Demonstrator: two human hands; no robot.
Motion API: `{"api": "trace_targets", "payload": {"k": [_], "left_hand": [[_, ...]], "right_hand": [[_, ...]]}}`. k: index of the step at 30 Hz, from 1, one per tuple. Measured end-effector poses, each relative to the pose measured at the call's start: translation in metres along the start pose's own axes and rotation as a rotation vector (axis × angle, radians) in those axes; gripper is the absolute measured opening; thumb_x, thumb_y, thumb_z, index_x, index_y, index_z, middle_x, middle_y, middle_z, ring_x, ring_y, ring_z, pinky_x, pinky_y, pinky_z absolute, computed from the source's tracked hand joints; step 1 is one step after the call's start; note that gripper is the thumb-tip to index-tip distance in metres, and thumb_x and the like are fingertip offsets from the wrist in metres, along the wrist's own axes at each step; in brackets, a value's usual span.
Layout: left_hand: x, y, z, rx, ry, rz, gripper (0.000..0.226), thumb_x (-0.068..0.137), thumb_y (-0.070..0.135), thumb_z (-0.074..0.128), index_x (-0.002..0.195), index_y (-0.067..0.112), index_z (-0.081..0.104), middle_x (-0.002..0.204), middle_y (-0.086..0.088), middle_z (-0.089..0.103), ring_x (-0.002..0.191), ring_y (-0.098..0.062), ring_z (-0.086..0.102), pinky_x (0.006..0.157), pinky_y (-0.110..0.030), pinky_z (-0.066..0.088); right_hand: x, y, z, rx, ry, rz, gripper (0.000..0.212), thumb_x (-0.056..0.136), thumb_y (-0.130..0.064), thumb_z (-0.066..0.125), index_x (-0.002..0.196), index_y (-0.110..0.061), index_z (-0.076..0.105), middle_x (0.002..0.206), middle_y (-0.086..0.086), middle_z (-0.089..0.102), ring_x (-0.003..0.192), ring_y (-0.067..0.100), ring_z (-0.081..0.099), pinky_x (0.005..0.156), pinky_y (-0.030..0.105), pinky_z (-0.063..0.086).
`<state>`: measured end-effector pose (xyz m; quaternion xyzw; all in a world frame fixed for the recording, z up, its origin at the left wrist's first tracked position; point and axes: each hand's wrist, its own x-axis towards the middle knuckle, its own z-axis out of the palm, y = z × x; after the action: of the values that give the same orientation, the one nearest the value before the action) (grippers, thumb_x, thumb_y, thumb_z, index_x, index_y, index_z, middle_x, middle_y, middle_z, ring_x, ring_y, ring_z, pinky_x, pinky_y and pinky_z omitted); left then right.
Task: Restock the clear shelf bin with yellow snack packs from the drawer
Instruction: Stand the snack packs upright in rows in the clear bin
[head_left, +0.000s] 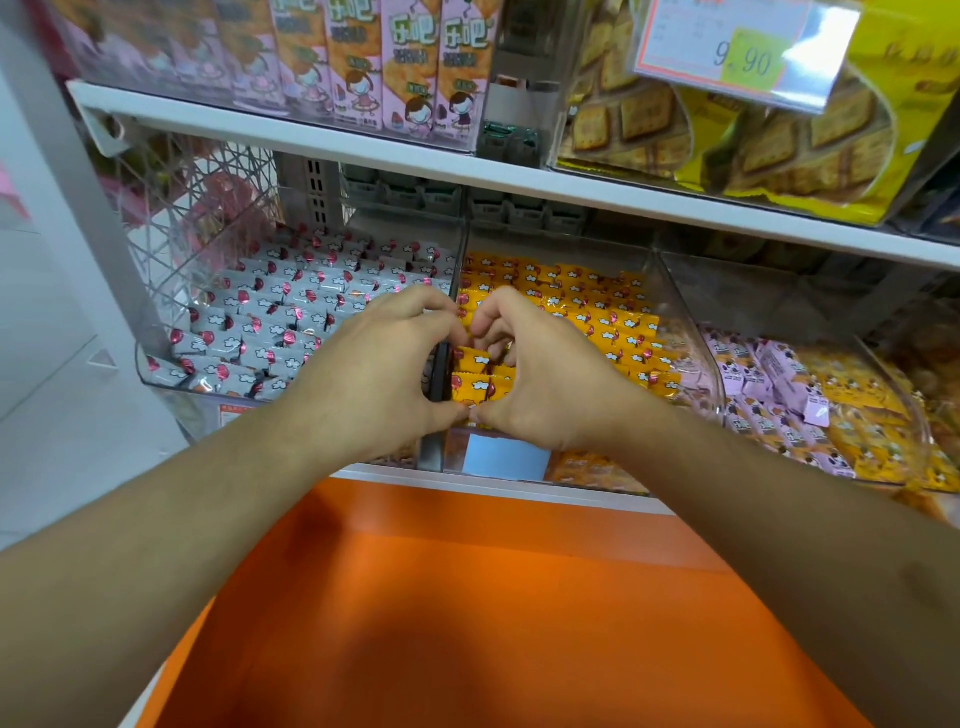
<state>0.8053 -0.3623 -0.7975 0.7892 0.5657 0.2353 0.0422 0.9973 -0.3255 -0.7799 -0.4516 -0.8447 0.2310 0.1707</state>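
Head view, looking down at a shop shelf. Both hands together over the front of the clear shelf bin (675, 291), thumbs touching at the tips, fingers curled inward. Left hand (379, 364) bent over the divider between bins, fingertips at the back edge of a small stack of yellow snack packs (475, 374). Right hand (540, 374) curled round the same stack from the other side. Packs pinched between the two hands, sitting at the near left corner of the bin. More yellow packs (587, 306) filling the rest of that bin in neat rows. Just left, a neighbouring bin of grey packs (291, 312) with red marks. To the right, a bin with pink packs (753, 374) and loose orange-yellow ones. Above, a white shelf board (363, 145) carrying tall pink boxes (410, 67), biscuit bags (779, 135) and a price tag (743, 52) reading 9.90. Below the hands, a broad orange panel (493, 597); cannot tell whether part of the drawer.
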Motion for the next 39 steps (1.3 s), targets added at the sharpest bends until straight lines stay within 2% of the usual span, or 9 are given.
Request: {"api": "trace_targets", "payload": {"k": [3, 11, 16, 20, 22, 24, 29, 34, 39], "left_hand": [[-0.005, -0.005, 0.004, -0.028, 0.034, 0.035, 0.054, 0.069, 0.049, 0.089, 0.113, 0.029, 0.065, 0.137, 0.013, 0.052, 0.124, -0.017, 0.051, 0.100, -0.047, 0.050], [-0.005, -0.005, 0.004, -0.037, 0.008, 0.039, 0.044, 0.074, 0.048, 0.087, 0.106, 0.031, 0.062, 0.141, 0.018, 0.045, 0.125, -0.016, 0.048, 0.100, -0.046, 0.049], [-0.008, -0.006, 0.004, -0.063, -0.013, 0.045, 0.022, 0.088, 0.042, 0.076, 0.105, 0.032, 0.065, 0.146, 0.018, 0.042, 0.128, -0.018, 0.048, 0.104, -0.046, 0.046], [-0.008, -0.003, 0.006, -0.025, 0.002, 0.013, 0.016, 0.087, 0.036, 0.077, 0.099, 0.033, 0.068, 0.148, 0.018, 0.042, 0.127, -0.022, 0.048, 0.101, -0.048, 0.048], [-0.006, -0.001, 0.005, -0.024, 0.005, -0.005, 0.016, 0.084, 0.035, 0.079, 0.095, 0.033, 0.069, 0.147, 0.018, 0.042, 0.126, -0.021, 0.045, 0.101, -0.048, 0.047], [-0.006, 0.001, 0.005, -0.024, 0.009, -0.017, 0.018, 0.080, 0.035, 0.081, 0.092, 0.034, 0.068, 0.146, 0.019, 0.043, 0.124, -0.021, 0.045, 0.100, -0.049, 0.047], [-0.007, 0.005, 0.005, 0.045, -0.002, -0.027, 0.023, 0.080, 0.040, 0.079, 0.100, 0.036, 0.070, 0.148, 0.018, 0.040, 0.126, -0.021, 0.044, 0.101, -0.048, 0.047], [-0.008, 0.010, 0.005, 0.150, -0.015, -0.019, 0.024, 0.086, 0.042, 0.071, 0.109, 0.035, 0.072, 0.153, 0.015, 0.035, 0.126, -0.021, 0.042, 0.100, -0.043, 0.046], [-0.008, 0.013, 0.007, 0.217, -0.027, -0.040, 0.021, 0.090, 0.042, 0.066, 0.109, 0.036, 0.074, 0.155, 0.014, 0.030, 0.126, -0.022, 0.039, 0.100, -0.044, 0.044]], "right_hand": [[-0.003, 0.000, 0.004, -0.059, 0.006, -0.045, 0.067, 0.073, -0.029, 0.094, 0.120, -0.031, 0.046, 0.109, -0.014, 0.055, 0.100, 0.008, 0.056, 0.079, 0.027, 0.054], [0.003, 0.001, 0.005, -0.095, -0.033, -0.048, 0.063, 0.070, -0.034, 0.095, 0.115, -0.030, 0.050, 0.109, -0.013, 0.058, 0.099, 0.010, 0.057, 0.079, 0.032, 0.056], [0.009, -0.002, 0.006, -0.142, -0.066, -0.015, 0.057, 0.069, -0.028, 0.094, 0.109, -0.029, 0.054, 0.105, -0.009, 0.059, 0.096, 0.016, 0.059, 0.078, 0.043, 0.059], [0.018, -0.004, -0.002, -0.164, -0.170, 0.046, 0.052, 0.073, -0.026, 0.092, 0.112, -0.028, 0.057, 0.107, -0.007, 0.059, 0.101, 0.017, 0.059, 0.077, 0.035, 0.056], [0.019, -0.002, -0.006, -0.085, -0.186, 0.070, 0.048, 0.078, -0.028, 0.090, 0.116, -0.029, 0.060, 0.111, -0.009, 0.061, 0.107, 0.013, 0.060, 0.086, 0.034, 0.055], [0.018, -0.001, -0.008, -0.024, -0.179, 0.086, 0.044, 0.081, -0.027, 0.088, 0.118, -0.029, 0.063, 0.112, -0.012, 0.063, 0.109, 0.008, 0.060, 0.093, 0.033, 0.055], [0.011, 0.001, 0.001, -0.066, -0.072, 0.103, 0.033, 0.078, -0.026, 0.091, 0.105, -0.030, 0.073, 0.105, -0.013, 0.061, 0.103, 0.010, 0.058, 0.086, 0.034, 0.053], [0.008, 0.000, 0.009, -0.122, -0.056, 0.109, 0.033, 0.079, -0.028, 0.089, 0.107, -0.034, 0.072, 0.107, -0.012, 0.053, 0.108, 0.017, 0.054, 0.090, 0.040, 0.053], [0.000, 0.006, 0.008, -0.145, 0.027, 0.111, 0.029, 0.085, -0.034, 0.084, 0.112, -0.035, 0.075, 0.107, -0.013, 0.058, 0.109, 0.016, 0.055, 0.094, 0.042, 0.053]]}}
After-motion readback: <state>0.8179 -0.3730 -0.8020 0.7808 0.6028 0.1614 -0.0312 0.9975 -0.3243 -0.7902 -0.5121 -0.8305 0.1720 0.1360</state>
